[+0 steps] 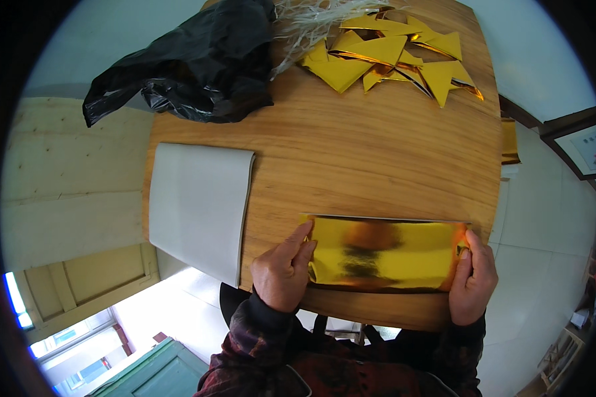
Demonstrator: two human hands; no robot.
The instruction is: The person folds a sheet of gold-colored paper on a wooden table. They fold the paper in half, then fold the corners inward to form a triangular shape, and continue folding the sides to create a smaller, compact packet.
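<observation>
Pinching a gold rectangular foil-paper sheet at both ends with bare left hand and right hand: likely light, slick, crease-prone, best held there.

This looks like a home: wooden table, framed flower picture, pale tiled floor.

tabletop passable beyond gold sheet; black bag blocks far left.

gold sheet between both hands
</observation>
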